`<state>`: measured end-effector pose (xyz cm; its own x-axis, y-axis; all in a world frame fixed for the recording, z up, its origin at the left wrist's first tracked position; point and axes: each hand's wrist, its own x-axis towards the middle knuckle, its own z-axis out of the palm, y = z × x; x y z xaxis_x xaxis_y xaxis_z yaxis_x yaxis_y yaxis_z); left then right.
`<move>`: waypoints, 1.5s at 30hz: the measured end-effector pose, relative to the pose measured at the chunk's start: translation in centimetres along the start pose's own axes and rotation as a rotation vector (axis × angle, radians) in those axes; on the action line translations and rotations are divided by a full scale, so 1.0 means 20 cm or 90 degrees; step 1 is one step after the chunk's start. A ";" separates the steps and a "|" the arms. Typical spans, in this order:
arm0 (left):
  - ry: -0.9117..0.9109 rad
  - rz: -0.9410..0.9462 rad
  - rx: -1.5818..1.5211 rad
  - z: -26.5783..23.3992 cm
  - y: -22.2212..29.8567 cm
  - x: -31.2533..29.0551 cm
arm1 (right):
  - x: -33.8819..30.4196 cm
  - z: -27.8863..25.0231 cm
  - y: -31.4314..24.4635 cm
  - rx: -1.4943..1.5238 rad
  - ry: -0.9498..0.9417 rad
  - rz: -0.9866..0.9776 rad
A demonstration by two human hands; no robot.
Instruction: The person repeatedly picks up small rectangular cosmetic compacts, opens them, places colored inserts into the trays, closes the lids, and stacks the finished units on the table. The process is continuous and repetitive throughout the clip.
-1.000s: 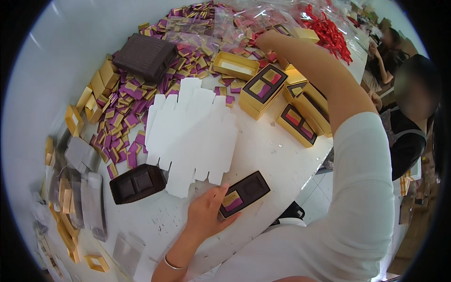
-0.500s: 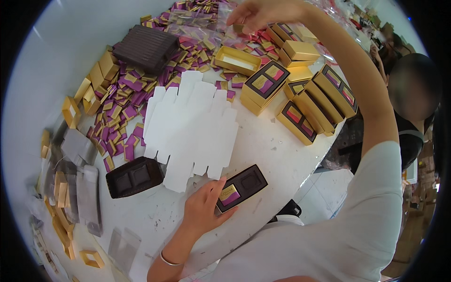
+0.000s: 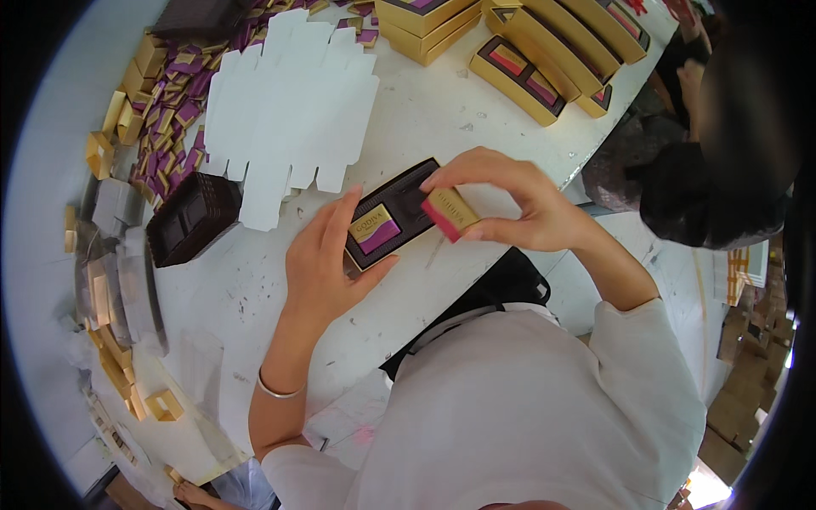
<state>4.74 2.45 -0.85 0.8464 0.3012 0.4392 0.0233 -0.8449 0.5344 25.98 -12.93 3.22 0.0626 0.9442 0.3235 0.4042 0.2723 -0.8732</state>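
My left hand [image 3: 319, 255] grips the near left end of a small box [image 3: 416, 182] with a dark two-compartment insert, its thumb along one side and fingers along the other. In the left compartment lies a purple-and-gold wrapped chocolate [image 3: 374, 231]. Above the box's right end, my right hand [image 3: 531, 202] pinches a red-and-gold wrapped chocolate [image 3: 450, 212] between thumb and fingers. The piece is tilted and partly covers the right compartment, which shows dark with nothing visible in it.
Flat white carton blanks [image 3: 289, 110] lie beyond the box. A stack of dark trays [image 3: 191, 219] stands at left, near heaped purple-and-gold chocolates [image 3: 174, 123]. Filled gold boxes [image 3: 518, 81] stand at the far right. Another person [image 3: 697, 183] is beyond the table's right edge.
My right hand has come back from the far pile, now holding a red-and-gold chocolate over the box. The left hand still grips the box. The view has tilted toward me.
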 end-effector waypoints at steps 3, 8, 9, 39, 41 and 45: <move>-0.021 0.007 -0.007 -0.02 0.02 0.01 | 0.02 0.03 0.07 -0.176 -0.083 -0.094; -0.081 -0.058 -0.041 -0.02 0.02 0.01 | 0.02 0.01 0.14 -0.124 -0.082 -0.081; -0.080 -0.060 -0.043 -0.02 0.02 0.02 | 0.01 0.01 0.12 -0.125 -0.084 -0.061; -0.081 -0.101 -0.018 0.09 0.18 0.12 | -0.28 -0.34 0.20 -0.351 0.700 -0.149; -0.117 -0.084 0.019 0.14 0.22 0.24 | -0.28 -0.52 0.24 -0.339 0.748 -0.057; -0.132 -0.024 0.052 0.25 0.22 0.44 | -0.25 -0.57 0.33 -0.208 0.534 0.121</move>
<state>14.84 -0.80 1.75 0.9351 0.2428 0.2581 0.0923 -0.8701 0.4842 38.72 -17.89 0.04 0.7440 0.4894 0.4549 0.5493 -0.0603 -0.8335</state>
